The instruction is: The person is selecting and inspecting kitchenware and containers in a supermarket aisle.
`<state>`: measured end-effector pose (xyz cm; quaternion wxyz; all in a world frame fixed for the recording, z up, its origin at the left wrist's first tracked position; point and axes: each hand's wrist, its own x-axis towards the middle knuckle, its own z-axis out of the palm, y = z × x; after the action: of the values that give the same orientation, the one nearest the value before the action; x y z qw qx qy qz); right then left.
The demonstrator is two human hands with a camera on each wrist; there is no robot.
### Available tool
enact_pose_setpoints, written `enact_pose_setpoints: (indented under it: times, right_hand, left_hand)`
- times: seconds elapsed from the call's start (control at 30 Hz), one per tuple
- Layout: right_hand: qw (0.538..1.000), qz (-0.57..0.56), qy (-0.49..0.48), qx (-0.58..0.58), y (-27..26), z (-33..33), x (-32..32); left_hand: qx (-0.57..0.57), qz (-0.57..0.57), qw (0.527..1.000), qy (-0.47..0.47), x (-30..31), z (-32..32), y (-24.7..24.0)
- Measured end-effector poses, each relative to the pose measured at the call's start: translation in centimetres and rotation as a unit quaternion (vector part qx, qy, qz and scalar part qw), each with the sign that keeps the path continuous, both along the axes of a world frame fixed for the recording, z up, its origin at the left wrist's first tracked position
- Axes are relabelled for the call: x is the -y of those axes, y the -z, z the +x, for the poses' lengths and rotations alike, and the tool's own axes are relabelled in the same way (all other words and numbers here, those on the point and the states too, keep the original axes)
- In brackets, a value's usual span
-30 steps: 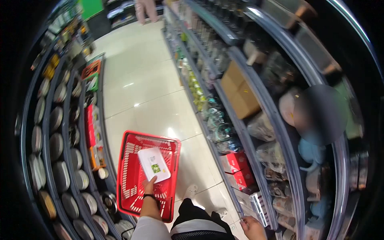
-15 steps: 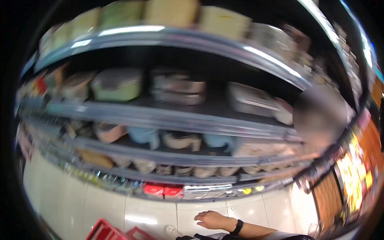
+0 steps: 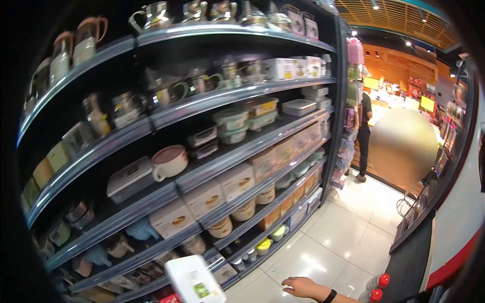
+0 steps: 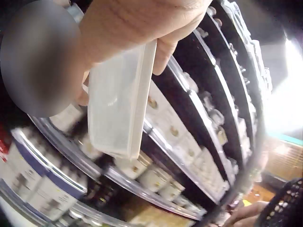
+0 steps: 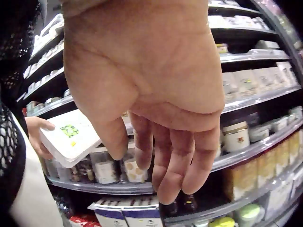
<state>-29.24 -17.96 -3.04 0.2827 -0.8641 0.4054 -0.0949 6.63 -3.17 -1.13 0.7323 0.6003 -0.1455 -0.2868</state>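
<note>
A flat white plastic food container (image 3: 194, 283) with a green picture label on its lid stands out at the bottom of the head view. My left hand (image 4: 137, 23) grips it by one end, thumb on one face and fingers on the other; its clear body (image 4: 118, 99) hangs below the palm. The right wrist view also catches that container (image 5: 71, 137) at the left. My right hand (image 3: 305, 288), a black band at its wrist, hangs in front of the shelves and holds nothing. Its fingers (image 5: 173, 161) droop loosely.
Tall shelves (image 3: 217, 171) carry glass jugs, lidded boxes, mugs and cartons. Tiled floor (image 3: 328, 242) runs to the right, where two red-capped bottles (image 3: 378, 283) stand low by a dark edge. A person (image 3: 364, 134) stands at the aisle's far end.
The view has swung from the aisle and red basket to the shelves on the right. The container, earlier inside the basket under my left hand, is now held up out of it.
</note>
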Motion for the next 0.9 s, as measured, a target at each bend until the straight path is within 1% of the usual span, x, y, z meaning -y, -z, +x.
enact_pose_setpoints:
  times: [0.03,0.1,0.13,0.17,0.2,0.23,0.27,0.3,0.33,0.37,0.4,0.43,0.47,0.5,0.53,0.6,0.63,0.67,0.7,0.73,0.77,0.8,0.83,0.87,0.9]
  right_hand:
    - [1.0,-0.001,0.009,0.001,-1.4,-1.2,-0.7]
    - [0.983,0.107,0.145,0.045,-4.8,-4.3,-1.5]
    - [0.981,0.105,0.153,0.05,-4.3,-5.7,-1.7]
    - [0.961,0.09,0.217,0.147,-2.9,-7.0,-2.1]
    - [0.926,0.074,0.277,0.244,-1.8,-8.4,-2.4]
    - [0.922,0.075,0.284,0.251,-1.0,-9.3,-2.4]
    - [0.902,0.088,0.31,0.288,-0.3,-10.1,-2.4]
    - [0.88,0.099,0.332,0.324,0.2,-11.4,-2.0]
    - [0.876,0.097,0.338,0.33,0.7,-12.3,-1.3]
    - [0.861,0.109,0.336,0.367,1.1,-12.9,-1.0]
    - [0.848,0.112,0.331,0.399,0.9,-14.1,-0.4]
    - [0.847,0.11,0.334,0.399,0.8,-14.9,0.6]
    - [0.822,0.131,0.333,0.443,0.6,-15.4,1.8]
    - [0.799,0.147,0.331,0.481,-0.3,-16.3,2.7]
    - [0.8,0.146,0.332,0.478,-1.0,-16.9,3.9]
    - [0.724,0.186,0.335,0.574,-2.6,-18.3,7.1]
    - [0.727,0.185,0.335,0.571,-2.6,-19.2,8.6]
    - [0.739,0.219,0.353,0.531,-2.7,-20.2,10.3]
    - [0.752,0.243,0.369,0.489,-3.4,-21.6,12.4]
    - [0.756,0.243,0.369,0.484,-2.9,-22.5,14.5]
    - [0.74,0.228,0.398,0.492,-2.0,-23.5,16.5]
    - [0.724,0.212,0.426,0.5,-1.4,-24.6,18.7]
    - [0.72,0.197,0.447,0.492,-2.7,-25.8,20.3]
    - [0.723,0.203,0.448,0.486,-3.7,-26.9,22.1]
    - [0.716,0.177,0.451,0.503,-4.9,-28.2,23.4]
  left_hand:
    - [0.001,-0.001,1.0,0.009,2.1,-2.0,-0.7]
    - [-0.073,0.071,0.987,0.127,5.6,-6.4,-2.5]
    - [-0.068,0.07,0.986,0.136,7.0,-8.2,-4.0]
    - [-0.083,0.075,0.969,0.22,8.1,-9.8,-5.4]
    - [-0.096,0.08,0.945,0.302,9.1,-11.2,-6.3]
    - [-0.101,0.061,0.927,0.355,10.4,-11.7,-6.2]
    - [-0.095,0.065,0.925,0.363,11.2,-12.3,-6.2]
    - [-0.089,0.082,0.912,0.393,12.2,-13.6,-6.4]
    - [-0.082,0.1,0.897,0.422,13.7,-14.5,-6.6]
    - [-0.081,0.07,0.88,0.463,14.7,-14.7,-6.2]
    - [-0.079,0.062,0.877,0.471,15.9,-15.9,-6.4]
    - [-0.078,0.075,0.867,0.487,16.9,-17.0,-6.5]
    - [-0.077,0.087,0.856,0.503,18.2,-17.7,-6.6]
    - [-0.102,0.106,0.841,0.52,19.3,-18.5,-6.9]
    - [-0.106,0.104,0.84,0.521,20.5,-19.4,-7.1]
    - [-0.092,0.074,0.819,0.562,24.1,-21.5,-8.0]
    - [-0.118,0.101,0.789,0.594,26.4,-22.2,-8.1]
    - [-0.122,0.098,0.789,0.594,28.4,-23.0,-7.5]
    - [-0.075,0.08,0.782,0.613,30.8,-24.3,-7.1]
    - [-0.03,0.069,0.776,0.626,32.8,-25.4,-6.3]
    - [0.017,0.024,0.766,0.642,35.3,-26.7,-5.5]
    - [-0.019,0.042,0.77,0.636,38.1,-28.1,-5.1]
    - [-0.056,0.065,0.775,0.626,40.1,-29.6,-5.5]
    - [-0.059,0.06,0.76,0.644,42.7,-30.8,-6.1]
    - [-0.022,0.04,0.761,0.647,44.4,-32.3,-7.1]
